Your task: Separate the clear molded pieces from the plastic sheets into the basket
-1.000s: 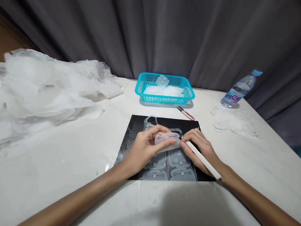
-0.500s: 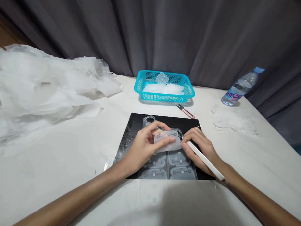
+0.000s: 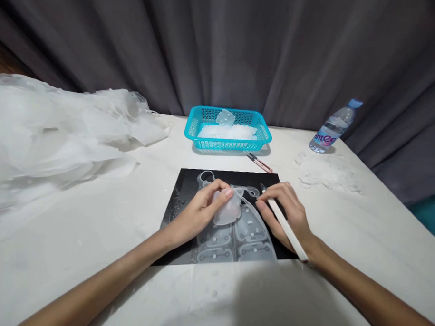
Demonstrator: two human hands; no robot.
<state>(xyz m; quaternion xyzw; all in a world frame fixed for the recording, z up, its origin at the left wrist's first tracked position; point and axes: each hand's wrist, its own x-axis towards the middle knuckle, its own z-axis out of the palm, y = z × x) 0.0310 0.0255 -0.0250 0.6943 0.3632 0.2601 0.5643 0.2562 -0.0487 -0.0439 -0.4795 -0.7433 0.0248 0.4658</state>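
Between the thumb and fingers of my left hand (image 3: 208,203) is a translucent, rubbery-looking piece (image 3: 227,209) with rounded corners, raised above the sheet. A thin translucent strip (image 3: 253,207) curves from near my left fingertips down the sheet's right side. My right hand (image 3: 285,208) grips a slim white pen-shaped tool (image 3: 287,229), its dark pointed tip up and left, apart from the piece. Whether that tip is a blade cannot be told. Under both hands, a translucent moulded sheet (image 3: 253,228) with several rounded shapes lies on a black board (image 3: 176,197).
Beyond the board stands a turquoise basket (image 3: 231,144) holding white translucent pieces. Pink-handled thread snips (image 3: 260,163) lie before it. A water bottle (image 3: 332,128) and thin scraps (image 3: 325,172) are at right. Crumpled white sheets (image 3: 59,125) fill the left. A grey curtain (image 3: 213,49) hangs behind.
My right hand and the tool have drawn away from the piece. My left hand has turned the piece, and the curved strip now shows on the right. The view has shifted slightly.
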